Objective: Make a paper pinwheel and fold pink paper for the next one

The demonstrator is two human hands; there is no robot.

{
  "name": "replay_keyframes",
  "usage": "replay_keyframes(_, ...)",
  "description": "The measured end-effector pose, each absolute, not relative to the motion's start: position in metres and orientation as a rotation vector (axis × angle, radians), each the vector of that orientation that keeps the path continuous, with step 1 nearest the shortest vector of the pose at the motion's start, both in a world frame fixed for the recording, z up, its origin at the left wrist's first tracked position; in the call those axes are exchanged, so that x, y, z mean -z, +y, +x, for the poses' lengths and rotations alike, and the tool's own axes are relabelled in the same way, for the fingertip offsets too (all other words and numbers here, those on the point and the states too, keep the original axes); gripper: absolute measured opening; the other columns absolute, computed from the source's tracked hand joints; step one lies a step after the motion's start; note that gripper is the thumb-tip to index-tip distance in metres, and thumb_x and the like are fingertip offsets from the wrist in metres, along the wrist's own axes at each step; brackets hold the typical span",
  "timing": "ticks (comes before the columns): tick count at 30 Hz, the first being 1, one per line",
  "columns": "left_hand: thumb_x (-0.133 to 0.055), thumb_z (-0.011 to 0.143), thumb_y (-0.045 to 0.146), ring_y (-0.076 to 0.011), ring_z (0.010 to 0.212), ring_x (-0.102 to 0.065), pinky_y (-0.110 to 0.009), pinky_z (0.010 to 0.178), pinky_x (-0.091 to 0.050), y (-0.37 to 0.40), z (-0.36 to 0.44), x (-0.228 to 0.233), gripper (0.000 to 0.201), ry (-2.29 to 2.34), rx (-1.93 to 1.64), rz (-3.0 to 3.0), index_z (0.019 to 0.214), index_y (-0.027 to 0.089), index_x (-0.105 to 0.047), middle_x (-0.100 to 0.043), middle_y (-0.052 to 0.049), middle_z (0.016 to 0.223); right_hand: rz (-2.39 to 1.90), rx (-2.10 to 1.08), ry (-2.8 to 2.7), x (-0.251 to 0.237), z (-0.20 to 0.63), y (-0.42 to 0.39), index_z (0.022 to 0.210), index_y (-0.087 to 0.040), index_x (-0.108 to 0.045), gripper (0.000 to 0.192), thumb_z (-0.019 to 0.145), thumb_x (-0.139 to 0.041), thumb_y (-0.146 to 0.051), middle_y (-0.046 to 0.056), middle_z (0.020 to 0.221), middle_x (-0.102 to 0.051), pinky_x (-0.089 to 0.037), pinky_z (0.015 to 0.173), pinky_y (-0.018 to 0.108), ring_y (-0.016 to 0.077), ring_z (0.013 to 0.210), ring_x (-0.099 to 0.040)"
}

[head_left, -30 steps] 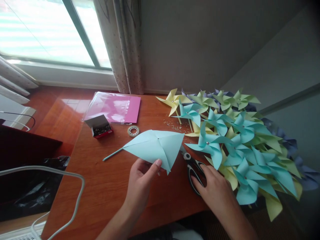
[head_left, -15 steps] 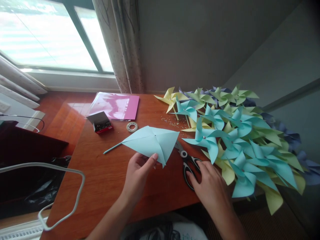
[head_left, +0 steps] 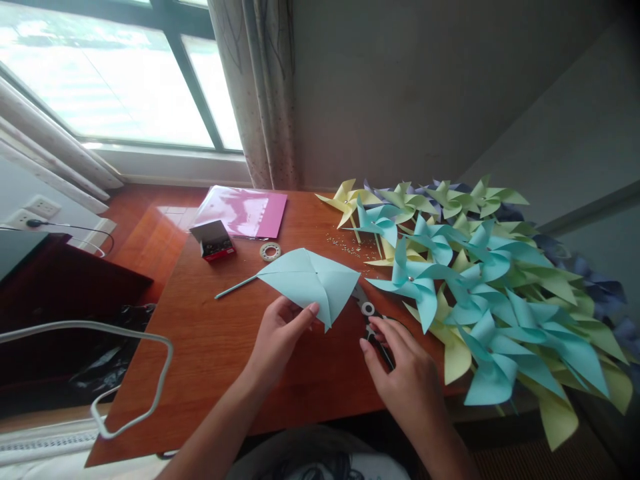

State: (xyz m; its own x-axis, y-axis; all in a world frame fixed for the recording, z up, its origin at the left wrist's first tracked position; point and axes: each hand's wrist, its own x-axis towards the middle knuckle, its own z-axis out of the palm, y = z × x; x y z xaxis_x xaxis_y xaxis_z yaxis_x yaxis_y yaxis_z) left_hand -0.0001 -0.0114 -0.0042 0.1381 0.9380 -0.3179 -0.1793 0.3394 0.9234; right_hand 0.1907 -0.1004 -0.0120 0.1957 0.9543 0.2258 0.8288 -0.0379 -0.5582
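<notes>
My left hand [head_left: 286, 332] pinches the near edge of a light blue paper pinwheel [head_left: 300, 283], thumb on top and fingers below. A thin blue stick [head_left: 236, 287] sticks out from it to the left. A small dark spot marks its middle. Just to the right, my right hand [head_left: 404, 360] hovers over black-handled scissors [head_left: 368, 309]. Its thumb and forefinger are apart, with nothing visible between them. The hand covers much of the scissors' handles, and the pinwheel overlaps the blade tips.
Finished pinwheels [head_left: 487, 347] in blue, yellow, green and purple crowd the table's right side. Small bits [head_left: 350, 245] lie scattered beside them. Further left are a tape roll [head_left: 271, 251], an open red box [head_left: 219, 249] and a pink folder [head_left: 273, 215]. A white cable [head_left: 165, 373] loops over the left edge.
My right hand has lifted off the scissors' handles and shifted left, toward the pinwheel. My left hand keeps its hold on the pinwheel. The camera view has turned slightly left.
</notes>
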Motion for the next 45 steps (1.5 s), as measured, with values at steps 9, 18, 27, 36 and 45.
replay_keyframes(9, -0.084, 0.072, 0.035, -0.0254, 0.079, -0.071, -0.033, 0.075, -0.056, -0.032, -0.011, -0.005, 0.026, 0.943, -0.870, 0.869, 0.088, 0.016, -0.078, -0.078, -0.009, 0.082, -1.646, -0.895, -1.160, 0.004, 0.203, -0.082, 0.130, -0.020, -0.063, 0.045, 0.094, -0.060, -0.048, 0.015, 0.127, -0.070, -0.060, 0.091, 0.041, 0.0292, 0.114, -0.069)
replay_keyframes(18, -0.078, 0.079, 0.032, -0.0322, 0.097, -0.069, -0.037, 0.086, -0.057, -0.065, -0.050, 0.002, 0.024, 1.060, -0.688, 1.359, 0.100, 0.022, -0.082, -0.078, -0.013, 0.101, -1.403, -1.156, -0.832, 0.006, 0.198, -0.060, 0.135, -0.019, -0.050, 0.063, 0.084, -0.074, -0.046, 0.019, 0.128, -0.070, -0.055, 0.094, 0.047, 0.0302, 0.110, -0.070)
replay_keyframes(27, -0.069, 0.087, 0.039, -0.0156, 0.062, -0.052, -0.023, 0.057, -0.044, -0.062, -0.060, -0.005, 0.025, 1.284, -0.829, 1.344, 0.073, 0.020, -0.061, -0.057, 0.000, 0.066, -1.512, -0.981, -1.158, 0.018, 0.197, -0.058, 0.121, -0.022, -0.067, 0.039, 0.084, -0.071, -0.033, 0.012, 0.128, -0.071, -0.058, 0.097, 0.047, 0.0300, 0.117, -0.068)
replay_keyframes(36, -0.069, 0.087, 0.026, -0.0180, 0.078, -0.065, -0.025, 0.067, -0.047, -0.043, -0.022, -0.021, 0.014, 1.320, -1.005, 1.700, 0.100, 0.022, -0.068, -0.072, -0.006, 0.098, -1.459, -0.970, -1.145, 0.019, 0.192, -0.068, 0.115, -0.021, -0.072, 0.031, 0.084, -0.070, -0.029, 0.010, 0.121, -0.074, -0.061, 0.096, 0.044, 0.0292, 0.116, -0.068)
replay_keyframes(45, -0.069, 0.086, 0.027, -0.0162, 0.074, -0.064, -0.024, 0.064, -0.049, -0.002, 0.008, -0.015, 0.022, 1.104, -1.061, 1.620, 0.107, 0.020, -0.067, -0.073, -0.006, 0.093, -1.295, -1.207, -0.959, 0.014, 0.186, -0.075, 0.110, -0.021, -0.072, 0.028, 0.084, -0.075, -0.031, 0.007, 0.114, -0.075, -0.068, 0.084, 0.040, 0.0265, 0.107, -0.071)
